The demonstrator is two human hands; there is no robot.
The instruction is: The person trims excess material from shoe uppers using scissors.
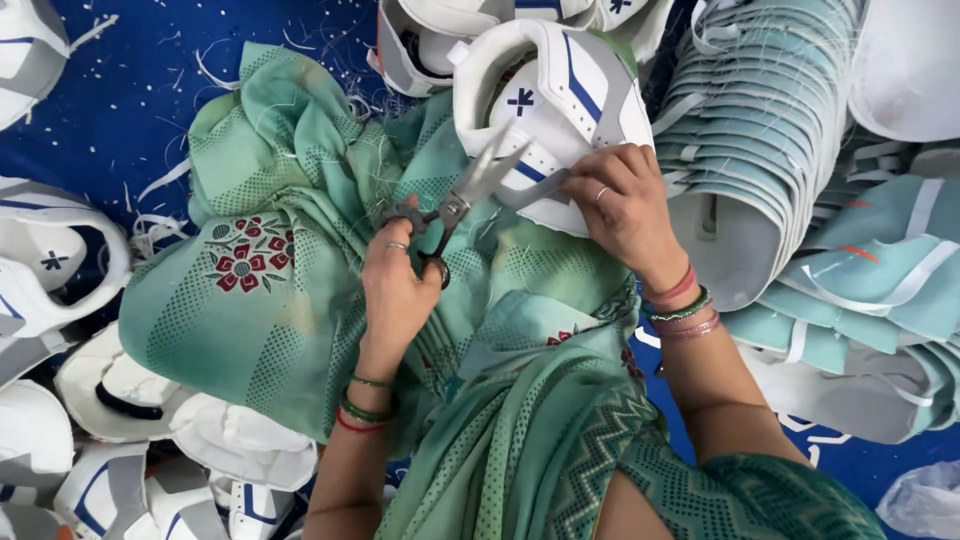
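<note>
My left hand [395,285] gripped the scissors [465,195], blades open against the white shoe upper [560,95] my right hand [625,205] pinched by its edge.

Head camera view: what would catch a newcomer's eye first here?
At centre, the left hand works a pair of scissors against a white shoe upper with blue stripes, steadied by the right hand. A nested stack of pale teal uppers curves along the right, and green patterned cloth covers the lap.
</note>
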